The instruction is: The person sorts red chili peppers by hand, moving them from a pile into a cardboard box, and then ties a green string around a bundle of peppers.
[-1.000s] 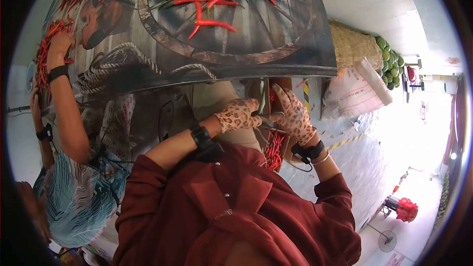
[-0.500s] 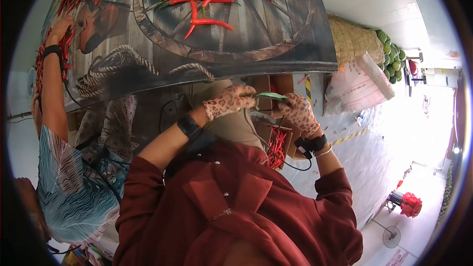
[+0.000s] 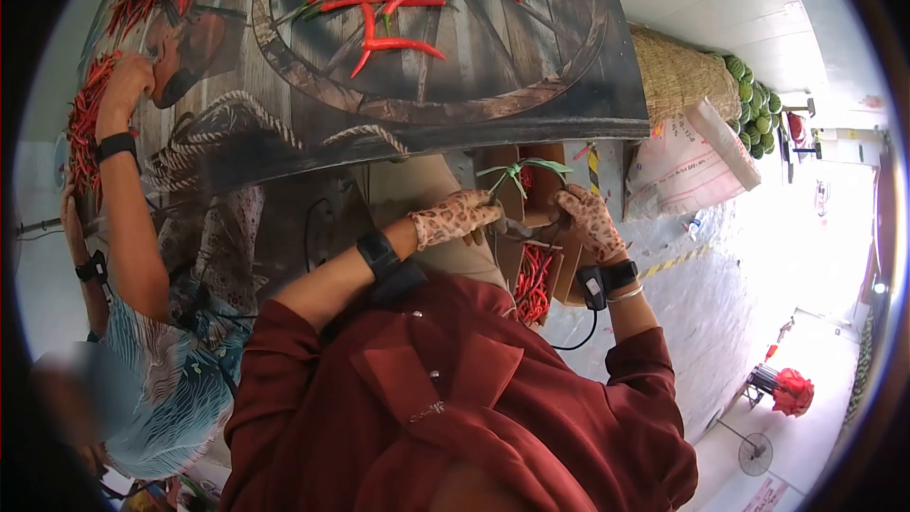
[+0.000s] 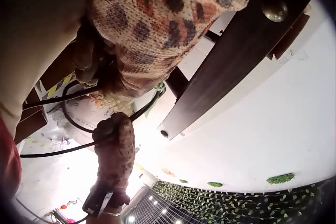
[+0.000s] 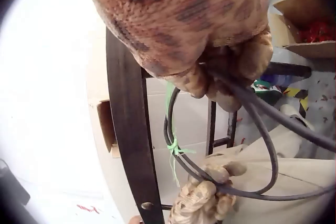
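At the centre of the head view, the gloved left hand (image 3: 457, 218) and right hand (image 3: 590, 220) each curl tight around a looped black cable (image 5: 262, 129) bearing a green tie (image 5: 173, 148), below the table (image 3: 531, 85).

No legible text, labels, brands or numbers in any view, printing on the white sack (image 3: 684, 171) too blurred to read
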A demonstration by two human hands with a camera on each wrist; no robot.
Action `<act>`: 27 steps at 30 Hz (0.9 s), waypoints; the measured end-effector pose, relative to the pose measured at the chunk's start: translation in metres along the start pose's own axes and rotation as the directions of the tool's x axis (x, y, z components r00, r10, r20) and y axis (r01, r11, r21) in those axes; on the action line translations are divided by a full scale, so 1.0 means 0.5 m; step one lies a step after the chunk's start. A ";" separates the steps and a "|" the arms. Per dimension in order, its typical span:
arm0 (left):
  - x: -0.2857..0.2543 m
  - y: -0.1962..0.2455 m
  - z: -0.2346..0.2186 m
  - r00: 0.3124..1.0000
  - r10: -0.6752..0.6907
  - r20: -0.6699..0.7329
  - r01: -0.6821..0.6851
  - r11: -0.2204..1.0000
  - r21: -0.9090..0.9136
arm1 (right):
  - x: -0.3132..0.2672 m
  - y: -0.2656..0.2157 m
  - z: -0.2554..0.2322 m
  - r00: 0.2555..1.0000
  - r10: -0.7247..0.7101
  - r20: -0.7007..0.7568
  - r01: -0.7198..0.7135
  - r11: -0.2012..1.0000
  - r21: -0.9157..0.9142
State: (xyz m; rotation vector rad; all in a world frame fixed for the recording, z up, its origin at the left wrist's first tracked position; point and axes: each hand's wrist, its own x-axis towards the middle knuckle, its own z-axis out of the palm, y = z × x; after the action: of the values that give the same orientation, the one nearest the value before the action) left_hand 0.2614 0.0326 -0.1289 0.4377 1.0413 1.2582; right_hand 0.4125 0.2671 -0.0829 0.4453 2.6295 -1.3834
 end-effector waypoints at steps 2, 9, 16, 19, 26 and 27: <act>0.003 -0.005 -0.002 1.000 -0.008 0.021 0.008 1.000 -0.002 | -0.006 0.020 0.007 1.000 0.006 -0.018 -0.007 1.000 -0.018; -0.004 -0.014 -0.005 0.773 0.634 -0.023 -0.417 0.536 0.734 | -0.007 0.001 0.030 0.921 0.333 0.203 -0.363 0.543 0.757; -0.034 -0.008 -0.002 0.873 0.473 -0.120 -0.285 0.694 0.662 | -0.008 -0.031 0.049 0.918 0.370 0.143 -0.369 0.668 0.646; -0.052 -0.016 -0.021 0.868 0.433 -0.242 -0.301 0.848 0.437 | 0.001 -0.030 0.056 0.938 0.300 0.172 -0.336 0.673 0.659; -0.127 0.021 -0.025 0.918 0.102 -0.383 -0.103 0.994 0.019 | 0.040 -0.033 0.090 0.919 0.170 0.357 -0.388 0.560 0.732; -0.130 0.015 -0.034 0.937 0.161 -0.312 -0.184 0.982 -0.046 | 0.046 -0.048 0.090 0.920 0.161 0.359 -0.384 0.563 0.732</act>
State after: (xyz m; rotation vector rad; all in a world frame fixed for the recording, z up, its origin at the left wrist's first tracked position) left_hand 0.2461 -0.0291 -0.1060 0.2846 1.2322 1.5525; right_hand 0.3824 0.2218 -0.0955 0.6716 1.5003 -2.2495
